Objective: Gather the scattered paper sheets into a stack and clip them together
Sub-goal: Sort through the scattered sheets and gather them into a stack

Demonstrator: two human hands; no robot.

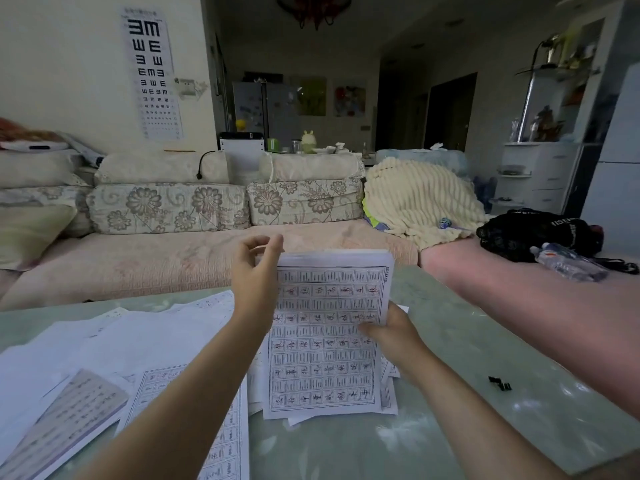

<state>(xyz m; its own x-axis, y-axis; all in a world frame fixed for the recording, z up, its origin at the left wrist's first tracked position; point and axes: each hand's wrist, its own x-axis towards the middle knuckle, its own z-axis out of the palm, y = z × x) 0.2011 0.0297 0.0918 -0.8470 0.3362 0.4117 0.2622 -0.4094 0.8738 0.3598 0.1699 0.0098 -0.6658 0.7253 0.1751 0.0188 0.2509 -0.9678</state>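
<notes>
A stack of printed grid worksheets [323,341] stands upright on the glass table, its lower edge resting on the surface. My right hand [391,337] grips the stack's right edge with the thumb across the front sheet. My left hand [254,271] is at the stack's top left corner, fingers curled around its edge. More loose sheets [138,341] lie spread over the left of the table, with another grid sheet [221,441] under my left forearm. A black binder clip [499,383] lies on the table to the right of the stack.
A thin booklet [65,420] lies at the lower left on the papers. The pale green glass table [450,341] meets a pink sofa [138,261] beyond. A black bag [530,233] and a plastic bottle [568,261] sit at the right.
</notes>
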